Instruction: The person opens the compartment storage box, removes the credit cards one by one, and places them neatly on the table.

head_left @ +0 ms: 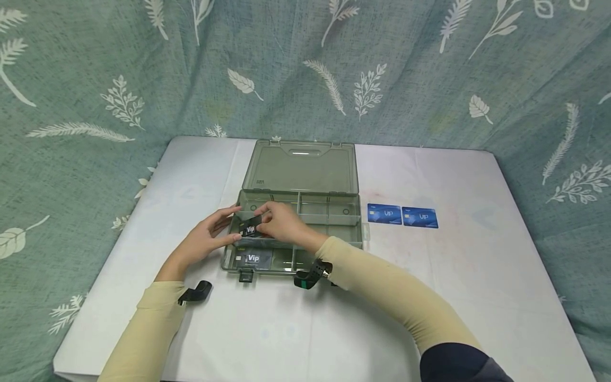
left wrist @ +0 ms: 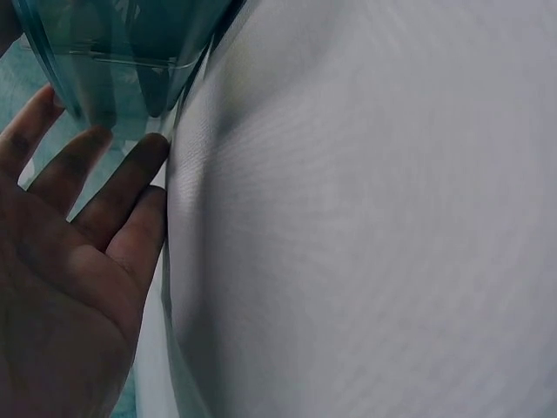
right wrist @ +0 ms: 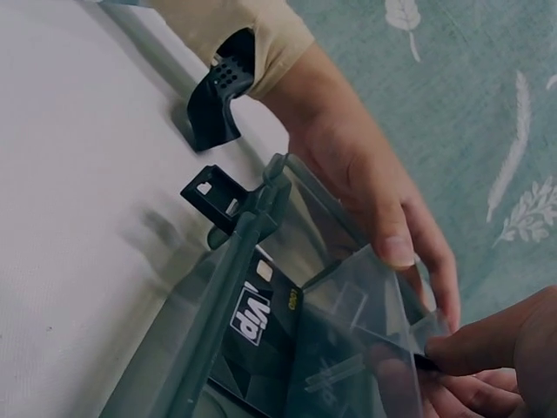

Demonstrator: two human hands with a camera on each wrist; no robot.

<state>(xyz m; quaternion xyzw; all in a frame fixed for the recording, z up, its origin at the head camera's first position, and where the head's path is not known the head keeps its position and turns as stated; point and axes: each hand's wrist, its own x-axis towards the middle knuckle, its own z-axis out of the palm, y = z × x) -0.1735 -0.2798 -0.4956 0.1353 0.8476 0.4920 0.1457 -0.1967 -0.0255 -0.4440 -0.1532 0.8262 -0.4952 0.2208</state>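
Near the left edge of the green plastic box (head_left: pixel 331 218), the right hand (head_left: pixel 282 223) pinches a black rectangular plastic card (head_left: pixel 249 228), likely light, stiff, best edge-held; left hand (head_left: pixel 204 239) spread, contact unclear.

Smooth translucent plastic box (head_left: pixel 329 206), glossy plastic lid (head_left: pixel 300 170), smooth plastic-looking black cards (head_left: pixel 249 229), blue cards (head_left: pixel 384 214) with a glossy plastic look, matt cloth-covered surface (head_left: pixel 477 297) (faintly creased), coarse-woven matt curtain (head_left: pixel 286 42), matt cloth sleeves (head_left: pixel 386 281)

Two cards (head_left: pixel 384 220) on the table (head_left: pixel 501 265) right of the box (head_left: pixel 334 232), another card (head_left: pixel 255 259) in its front-left compartment (head_left: pixel 282 262), lid (head_left: pixel 300 175) behind.
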